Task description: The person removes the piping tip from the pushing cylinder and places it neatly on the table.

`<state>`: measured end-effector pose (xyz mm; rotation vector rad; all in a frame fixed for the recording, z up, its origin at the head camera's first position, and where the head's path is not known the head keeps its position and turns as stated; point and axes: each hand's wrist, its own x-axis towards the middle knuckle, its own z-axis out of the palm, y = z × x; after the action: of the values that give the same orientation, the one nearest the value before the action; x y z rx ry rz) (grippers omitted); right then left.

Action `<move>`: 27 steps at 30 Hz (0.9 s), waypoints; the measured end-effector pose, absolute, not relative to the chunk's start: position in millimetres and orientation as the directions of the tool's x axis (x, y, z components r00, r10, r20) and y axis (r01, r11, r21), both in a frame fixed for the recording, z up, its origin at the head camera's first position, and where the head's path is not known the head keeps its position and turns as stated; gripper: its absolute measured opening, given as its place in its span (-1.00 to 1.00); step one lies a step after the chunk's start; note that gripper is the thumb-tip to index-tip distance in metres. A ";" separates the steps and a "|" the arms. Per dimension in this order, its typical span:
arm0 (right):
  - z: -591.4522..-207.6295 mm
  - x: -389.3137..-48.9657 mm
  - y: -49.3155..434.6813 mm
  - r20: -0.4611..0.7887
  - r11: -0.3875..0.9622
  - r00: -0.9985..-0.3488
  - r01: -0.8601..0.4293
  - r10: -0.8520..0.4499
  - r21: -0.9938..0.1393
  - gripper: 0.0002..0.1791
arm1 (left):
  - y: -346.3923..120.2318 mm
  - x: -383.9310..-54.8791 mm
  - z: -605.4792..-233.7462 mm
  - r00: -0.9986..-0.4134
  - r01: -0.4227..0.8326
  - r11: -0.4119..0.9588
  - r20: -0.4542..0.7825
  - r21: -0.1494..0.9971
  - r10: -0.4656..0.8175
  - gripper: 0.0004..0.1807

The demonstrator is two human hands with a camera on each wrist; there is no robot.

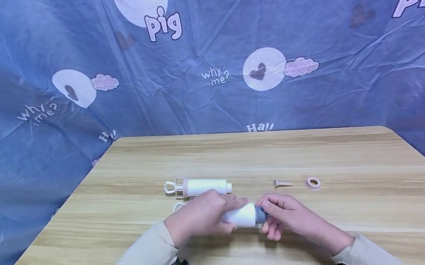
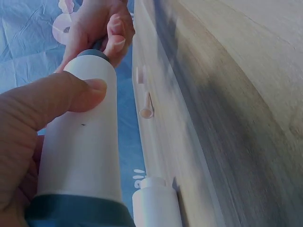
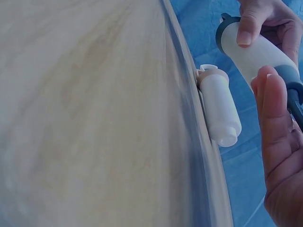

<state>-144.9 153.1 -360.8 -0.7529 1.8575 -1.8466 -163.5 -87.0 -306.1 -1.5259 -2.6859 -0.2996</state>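
Note:
My left hand (image 1: 202, 215) grips the white barrel of an icing syringe (image 1: 244, 215), its thumb lying along the side. Dark grey parts cap both barrel ends; the left wrist view shows the rear collar (image 2: 78, 210). At the front, my right hand (image 1: 285, 213) pinches the dark grey nozzle (image 3: 294, 101) between thumb and fingers, partly covering it. The syringe lies roughly level over the table, front end pointing right. A white loop handle (image 1: 178, 206) shows behind the left hand.
Beyond the left hand lies a second white syringe (image 1: 206, 186) with a beige collar and loop handle. Farther right on the wooden table (image 1: 315, 152) are a small beige cone nozzle (image 1: 282, 183) and a beige ring (image 1: 313, 183). A blue printed cloth (image 1: 202, 107) hangs behind.

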 end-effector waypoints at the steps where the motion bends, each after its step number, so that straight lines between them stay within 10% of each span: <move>1: -361.1 -144.8 152.9 0.077 -0.027 -0.768 -0.077 -0.635 -0.997 -0.61 | -86.6 -163.2 -305.8 -0.515 0.856 0.498 0.131 0.142 0.847 -0.38; 27: -361.1 -132.0 146.5 0.080 0.142 -0.902 -0.153 -0.424 -0.978 -0.50 | -85.2 -160.2 -309.1 -0.518 0.855 0.504 0.137 0.122 0.844 -0.36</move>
<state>-132.0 146.5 -361.1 -0.5679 2.2005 -1.8415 -160.2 -85.2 -309.1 -1.5112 -2.6727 -0.2682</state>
